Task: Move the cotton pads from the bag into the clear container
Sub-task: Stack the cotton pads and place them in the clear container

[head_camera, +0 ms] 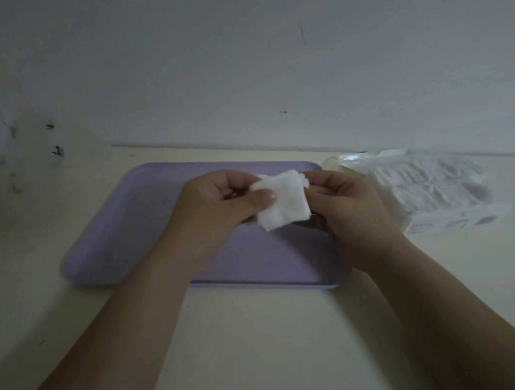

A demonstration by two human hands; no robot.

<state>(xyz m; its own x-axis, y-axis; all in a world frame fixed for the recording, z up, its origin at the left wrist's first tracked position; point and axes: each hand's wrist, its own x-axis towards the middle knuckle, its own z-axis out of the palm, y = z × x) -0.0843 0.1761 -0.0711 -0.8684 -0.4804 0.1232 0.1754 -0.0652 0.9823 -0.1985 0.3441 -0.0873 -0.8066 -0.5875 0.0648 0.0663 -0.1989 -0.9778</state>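
Both hands over the lilac tray (122, 239), which sits on the table (263, 335). The left hand (217, 211) pinches a small stack of white cotton pads (285, 201), thumb across its face. The right hand (345, 205) holds the stack's right edge with curled fingers. The bag (438, 190), with more pads inside, lies just right of the tray.

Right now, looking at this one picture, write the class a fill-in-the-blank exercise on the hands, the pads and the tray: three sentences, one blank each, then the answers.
1. The left hand and the right hand together hold a stack of white ____ pads.
2. The bag holding more pads lies on the table to the ____ of the purple tray.
3. The left hand's ____ lies across the front of the stack.

Missing words: cotton; right; thumb.
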